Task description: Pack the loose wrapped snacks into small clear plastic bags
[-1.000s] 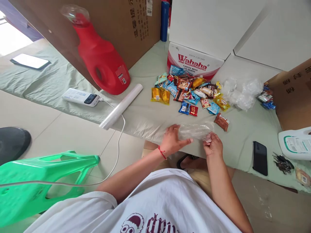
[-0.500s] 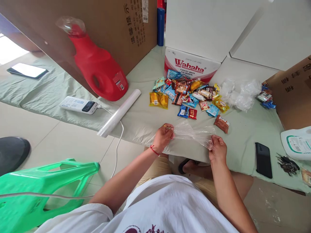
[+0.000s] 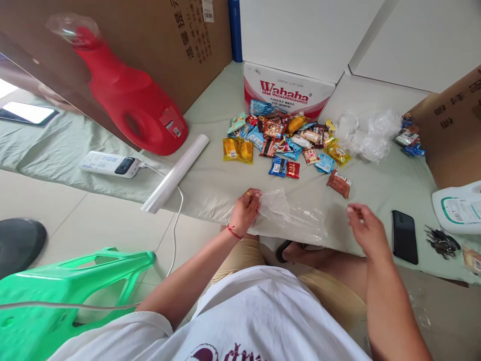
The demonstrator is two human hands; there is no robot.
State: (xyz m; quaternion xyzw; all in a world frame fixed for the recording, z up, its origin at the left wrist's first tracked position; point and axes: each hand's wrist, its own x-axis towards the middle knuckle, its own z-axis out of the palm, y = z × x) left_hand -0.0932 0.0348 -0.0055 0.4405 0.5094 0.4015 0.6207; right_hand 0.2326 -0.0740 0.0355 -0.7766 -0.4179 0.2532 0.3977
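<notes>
A clear plastic bag (image 3: 291,215) is pinched at its left end by my left hand (image 3: 245,209), which wears a red string bracelet. The rest of the bag spreads limp over the front of the cloth. To its right, my right hand (image 3: 368,228) is apart from the bag, its fingers loosely bent and separated, with nothing visible in them. Beyond both hands lies a heap of small wrapped snacks (image 3: 276,129). A brown snack packet (image 3: 339,184) is the one nearest my right hand.
A clear plastic roll (image 3: 176,173), a white power bank (image 3: 109,164) with cable and a red jug (image 3: 137,108) stand left. Crumpled clear bags (image 3: 370,135), a black phone (image 3: 405,236), keys (image 3: 442,242) and a white bottle (image 3: 458,208) lie right. A green stool (image 3: 71,276) is below left.
My right hand has let go of the bag's right end and moved right. That end now droops onto the cloth, while my left hand still grips the other end. The view has shifted slightly.
</notes>
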